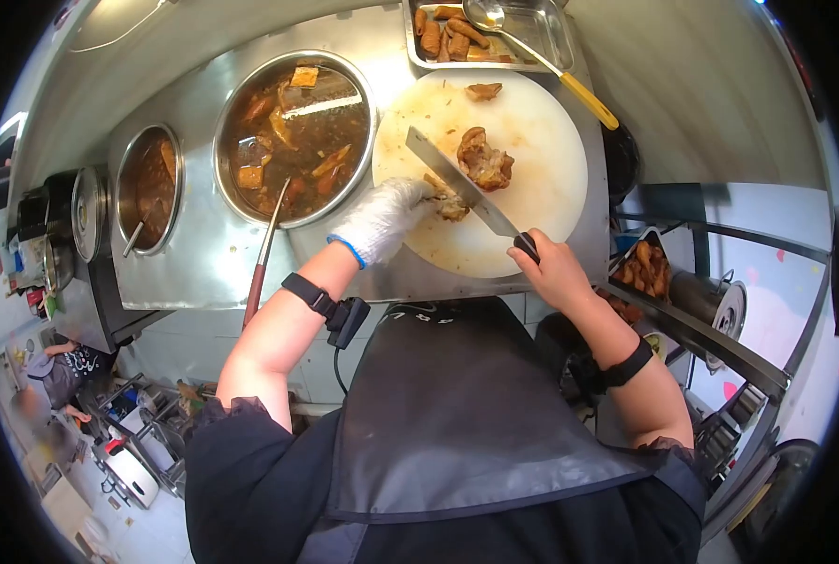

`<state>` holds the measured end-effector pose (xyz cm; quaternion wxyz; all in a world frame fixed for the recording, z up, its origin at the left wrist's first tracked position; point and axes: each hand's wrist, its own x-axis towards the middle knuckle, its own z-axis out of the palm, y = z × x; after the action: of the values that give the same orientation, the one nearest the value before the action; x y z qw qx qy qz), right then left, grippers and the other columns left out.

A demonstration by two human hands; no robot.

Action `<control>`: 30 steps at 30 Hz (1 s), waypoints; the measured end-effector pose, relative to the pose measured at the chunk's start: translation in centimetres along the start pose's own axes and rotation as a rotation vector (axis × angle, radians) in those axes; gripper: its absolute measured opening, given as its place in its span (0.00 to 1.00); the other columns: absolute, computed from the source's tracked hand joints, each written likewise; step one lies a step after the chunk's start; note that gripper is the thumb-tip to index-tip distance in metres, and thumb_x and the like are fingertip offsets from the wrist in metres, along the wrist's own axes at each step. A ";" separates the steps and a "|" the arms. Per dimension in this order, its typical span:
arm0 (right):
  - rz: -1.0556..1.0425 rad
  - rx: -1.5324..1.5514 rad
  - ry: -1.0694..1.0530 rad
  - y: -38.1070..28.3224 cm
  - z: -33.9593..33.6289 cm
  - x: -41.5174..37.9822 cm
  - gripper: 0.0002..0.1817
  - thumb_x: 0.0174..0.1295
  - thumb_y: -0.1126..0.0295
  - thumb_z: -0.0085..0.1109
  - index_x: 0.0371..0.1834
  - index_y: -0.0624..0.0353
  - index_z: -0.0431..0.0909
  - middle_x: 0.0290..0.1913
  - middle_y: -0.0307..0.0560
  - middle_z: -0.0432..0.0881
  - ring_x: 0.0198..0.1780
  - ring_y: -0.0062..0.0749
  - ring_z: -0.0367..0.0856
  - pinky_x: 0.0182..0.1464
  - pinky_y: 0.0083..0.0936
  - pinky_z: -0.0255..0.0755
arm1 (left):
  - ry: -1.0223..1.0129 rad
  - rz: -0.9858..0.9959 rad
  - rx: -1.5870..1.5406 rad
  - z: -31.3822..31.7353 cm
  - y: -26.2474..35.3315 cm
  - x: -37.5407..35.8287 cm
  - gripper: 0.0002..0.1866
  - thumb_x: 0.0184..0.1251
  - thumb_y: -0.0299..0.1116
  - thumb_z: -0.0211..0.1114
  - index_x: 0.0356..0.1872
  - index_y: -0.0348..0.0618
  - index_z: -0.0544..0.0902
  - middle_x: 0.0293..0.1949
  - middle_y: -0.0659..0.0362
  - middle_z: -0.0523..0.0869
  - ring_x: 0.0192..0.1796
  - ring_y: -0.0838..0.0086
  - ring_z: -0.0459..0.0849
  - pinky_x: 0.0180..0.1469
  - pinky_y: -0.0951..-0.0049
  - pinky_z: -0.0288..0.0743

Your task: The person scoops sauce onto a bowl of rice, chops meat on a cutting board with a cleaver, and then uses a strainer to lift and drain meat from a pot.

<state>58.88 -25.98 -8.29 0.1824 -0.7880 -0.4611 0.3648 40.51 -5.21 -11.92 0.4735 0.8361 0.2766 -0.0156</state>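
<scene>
Meat [486, 160] is lying on a round white chopping board [556, 207], with a smaller chunk [452, 206] resting near the board's left side and a scrap [483, 91] sitting towards the far edge. The left grip [383, 222], wearing a clear plastic glove, is touching the smaller chunk with its fingertips; I cannot tell whether they are pinching it. The right grip [559, 273] is clenching the black handle of a knife [471, 188], whose broad blade is slanting between the smaller chunk and the bigger lump, standing in the way from one to the other.

Just left of the board, a big pot [371, 141] of dark broth is crowding the gloved side. A ladle [260, 263] is leaning out of it, its brown handle reaching over the front edge of the metal table [208, 277] beside the left forearm. Farther left, a smaller pot [178, 193] is holding more broth. Beyond the board, a metal tray [546, 28] is carrying brown rolls [450, 36], and a spoon [584, 92] is lying across its rim, its yellow handle sticking out past the board. On the right, a rack [720, 352] is standing near, and at far left another person [58, 371] is showing.
</scene>
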 end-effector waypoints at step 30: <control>0.067 0.139 -0.018 4.1 -0.5 -3.2 0.21 0.67 0.52 0.53 0.36 0.63 0.72 0.29 0.61 0.80 0.33 0.60 0.78 0.35 0.46 0.69 | -0.162 -0.009 0.572 0.5 2.3 2.6 0.21 0.66 0.47 0.56 0.50 0.40 0.78 0.29 0.45 0.83 0.33 0.56 0.84 0.39 0.59 0.78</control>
<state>60.72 -30.81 -9.22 0.2201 -0.7851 -0.4096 0.4091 43.95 -5.38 -11.16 0.2391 0.9303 0.2262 -0.1616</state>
